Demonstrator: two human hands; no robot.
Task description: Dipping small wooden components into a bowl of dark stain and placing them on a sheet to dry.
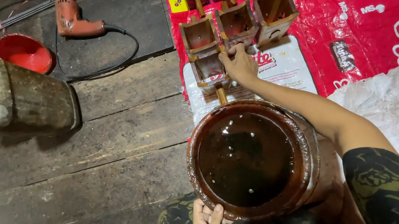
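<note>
Your right hand (238,64) pinches a stained wooden box (209,68); your left hand (207,222) grips the tub (305,165) rim, full of dark brown liquid (244,158).

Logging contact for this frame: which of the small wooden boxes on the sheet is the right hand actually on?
The right hand rests on the front box, nearest the tub of dark liquid. It sits alone below the back-row boxes, a stick handle pointing toward the tub.

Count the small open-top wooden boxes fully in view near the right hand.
4. One left in the row, one middle, one right, and one below them that the right hand touches. More are cut off along the top edge, so the total is likely higher.
</note>
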